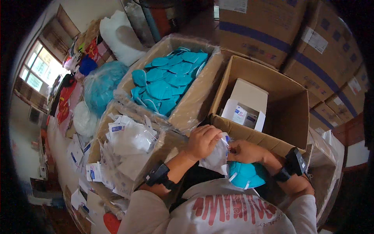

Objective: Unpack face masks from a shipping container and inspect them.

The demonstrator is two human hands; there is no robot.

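In front of my chest, my left hand (203, 141) is closed around a small clear-and-white packaging bag (216, 156). The curled fingers of my right hand (245, 151) meet the bag's right edge and appear to pinch it. Just below my right hand is a teal cup-shaped face mask (246, 174) with white straps; whether it rests on my lap or hangs is hidden. Ahead to the left, a plastic-lined carton (198, 104) holds a heap of matching teal masks (165, 84).
A carton of packaging bags (130, 136) stands at my left. Ahead right, an open cardboard box (286, 103) contains a smaller white box (249, 95). Tall stacked cartons (257, 33) rise behind. Far left are a bagged teal bundle (103, 84) and a white sack (120, 37).
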